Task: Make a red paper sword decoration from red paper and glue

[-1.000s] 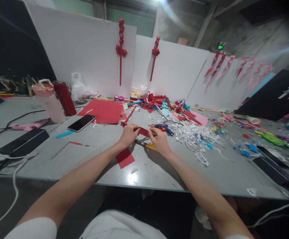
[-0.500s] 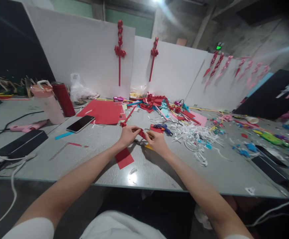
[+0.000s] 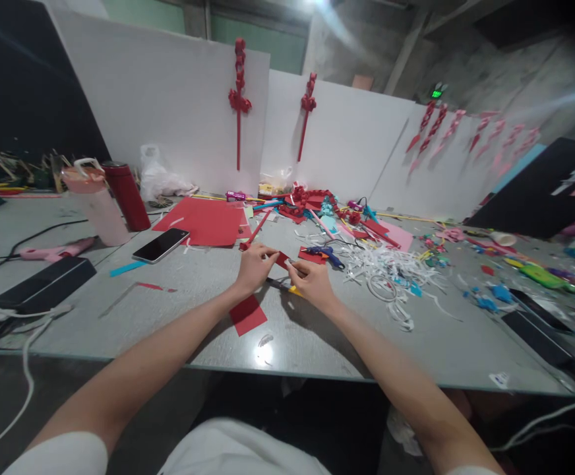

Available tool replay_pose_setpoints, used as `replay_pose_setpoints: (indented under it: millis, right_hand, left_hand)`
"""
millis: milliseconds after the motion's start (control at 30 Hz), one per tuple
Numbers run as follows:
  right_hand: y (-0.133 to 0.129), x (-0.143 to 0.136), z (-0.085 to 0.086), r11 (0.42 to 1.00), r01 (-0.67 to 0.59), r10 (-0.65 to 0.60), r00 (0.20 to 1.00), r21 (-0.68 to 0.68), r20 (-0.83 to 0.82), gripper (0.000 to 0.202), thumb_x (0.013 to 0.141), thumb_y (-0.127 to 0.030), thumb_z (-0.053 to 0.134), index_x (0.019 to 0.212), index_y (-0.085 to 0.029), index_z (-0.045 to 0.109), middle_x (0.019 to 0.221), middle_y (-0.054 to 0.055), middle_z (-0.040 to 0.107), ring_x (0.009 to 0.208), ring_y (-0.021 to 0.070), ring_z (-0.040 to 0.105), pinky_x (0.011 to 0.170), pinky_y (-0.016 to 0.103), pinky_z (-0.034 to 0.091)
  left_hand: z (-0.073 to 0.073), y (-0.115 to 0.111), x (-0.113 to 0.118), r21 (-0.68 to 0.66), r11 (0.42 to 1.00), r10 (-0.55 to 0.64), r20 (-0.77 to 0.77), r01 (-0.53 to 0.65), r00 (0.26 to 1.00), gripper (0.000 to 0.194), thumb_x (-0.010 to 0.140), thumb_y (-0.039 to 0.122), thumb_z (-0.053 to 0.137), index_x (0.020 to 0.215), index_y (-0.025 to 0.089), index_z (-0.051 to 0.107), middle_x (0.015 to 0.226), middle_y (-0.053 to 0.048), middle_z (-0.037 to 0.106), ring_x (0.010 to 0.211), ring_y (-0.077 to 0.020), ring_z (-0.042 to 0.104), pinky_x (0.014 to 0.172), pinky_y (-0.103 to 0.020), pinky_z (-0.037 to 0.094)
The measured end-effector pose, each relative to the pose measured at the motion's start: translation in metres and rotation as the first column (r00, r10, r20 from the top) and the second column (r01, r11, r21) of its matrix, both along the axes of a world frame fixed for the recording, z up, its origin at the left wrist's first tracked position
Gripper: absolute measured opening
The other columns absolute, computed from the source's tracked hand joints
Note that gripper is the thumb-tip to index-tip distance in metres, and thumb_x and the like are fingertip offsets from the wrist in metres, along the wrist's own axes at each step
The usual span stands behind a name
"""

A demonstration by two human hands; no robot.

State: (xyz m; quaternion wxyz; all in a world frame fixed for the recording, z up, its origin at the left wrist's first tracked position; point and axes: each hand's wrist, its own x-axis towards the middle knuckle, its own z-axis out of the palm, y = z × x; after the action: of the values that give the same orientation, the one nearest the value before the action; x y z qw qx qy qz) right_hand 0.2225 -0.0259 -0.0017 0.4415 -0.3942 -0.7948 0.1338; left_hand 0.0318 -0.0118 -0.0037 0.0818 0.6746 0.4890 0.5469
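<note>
Between my two hands is a small red paper piece [image 3: 282,259], held above the table. My left hand [image 3: 255,267] pinches its left side. At its right side, the fingers of my right hand [image 3: 310,280] are pressed together on it, with a bit of white at the fingertips. Below my hands lies a cutter with a yellow part [image 3: 295,290], partly hidden by my right hand. A red paper rectangle [image 3: 248,315] rests nearer the table's front edge. Just behind my right hand sits a blue glue gun [image 3: 334,257] by another red sheet.
White paper strips [image 3: 389,270] are heaped on the right. A phone [image 3: 161,245], a large red sheet [image 3: 208,222], a pink bottle [image 3: 97,208] and a red flask [image 3: 128,198] stand or lie left. Red paper ornaments [image 3: 239,99] hang on the white panel.
The white strip between my hands no longer shows as a long piece; only a bit shows at my right fingertips. My hands have shifted very slightly, and more of the cutter shows.
</note>
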Motion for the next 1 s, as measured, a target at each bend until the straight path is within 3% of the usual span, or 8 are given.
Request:
replay_pose_setpoints:
  millis: [133, 300, 533, 800, 1000]
  right_hand:
    - [0.0009, 0.0017, 0.001, 1.0, 0.006, -0.006, 1.0, -0.014, 0.003, 0.043, 0.098, -0.052, 0.055, 0.08, -0.018, 0.075, 0.063, 0.003, 0.068, 0.051, 0.0153, 0.057, 0.049, 0.027, 0.038]
    - [0.0011, 0.0031, 0.0022, 1.0, 0.013, -0.014, 1.0, 0.011, 0.024, 0.04, 0.099, -0.049, 0.055, 0.083, -0.019, 0.076, 0.066, 0.004, 0.071, 0.053, 0.0156, 0.058, 0.051, 0.027, 0.039]
    - [0.0032, 0.0038, 0.0004, 0.998, 0.055, -0.056, 0.997, 0.023, 0.05, 0.036, 0.098, -0.043, 0.057, 0.079, -0.019, 0.075, 0.066, 0.003, 0.07, 0.053, 0.0146, 0.056, 0.051, 0.027, 0.037]
    - [0.0016, 0.004, 0.0025, 0.995, 0.09, -0.093, 0.99, 0.039, 0.108, 0.036, 0.098, -0.04, 0.056, 0.078, -0.017, 0.075, 0.062, 0.002, 0.067, 0.051, 0.0119, 0.051, 0.052, 0.025, 0.032]
    - [0.0028, 0.0045, 0.0016, 0.992, 0.109, -0.115, 0.988, 0.057, 0.108, 0.03, 0.097, -0.037, 0.058, 0.085, -0.019, 0.078, 0.071, 0.004, 0.074, 0.058, 0.0145, 0.062, 0.057, 0.024, 0.039]
  left_hand:
    - [-0.0012, -0.0025, 0.0065, -0.042, 0.991, -0.129, 0.021, 0.13, 0.991, 0.012, 0.088, 0.025, 0.071, 0.088, 0.019, 0.081, 0.087, -0.007, 0.075, 0.079, -0.0177, 0.066, 0.072, -0.029, 0.051]
    - [-0.0014, -0.0041, 0.0071, -0.055, 0.976, -0.21, 0.036, 0.212, 0.977, 0.013, 0.089, 0.025, 0.07, 0.091, 0.019, 0.082, 0.088, -0.007, 0.076, 0.08, -0.0176, 0.069, 0.072, -0.028, 0.052]
    - [-0.0012, -0.006, 0.0091, -0.067, 0.972, -0.224, 0.016, 0.224, 0.975, 0.012, 0.089, 0.024, 0.071, 0.089, 0.019, 0.082, 0.086, -0.006, 0.077, 0.078, -0.0172, 0.07, 0.071, -0.028, 0.051]
    - [0.0038, -0.0102, 0.0116, -0.119, 0.96, -0.242, 0.096, 0.252, 0.966, 0.012, 0.087, 0.024, 0.071, 0.087, 0.018, 0.082, 0.086, -0.006, 0.078, 0.078, -0.0178, 0.071, 0.069, -0.026, 0.051]
    - [0.0035, -0.0102, 0.0118, -0.115, 0.957, -0.257, 0.096, 0.267, 0.962, 0.013, 0.087, 0.023, 0.07, 0.087, 0.017, 0.082, 0.085, -0.006, 0.078, 0.076, -0.0177, 0.071, 0.068, -0.027, 0.05]
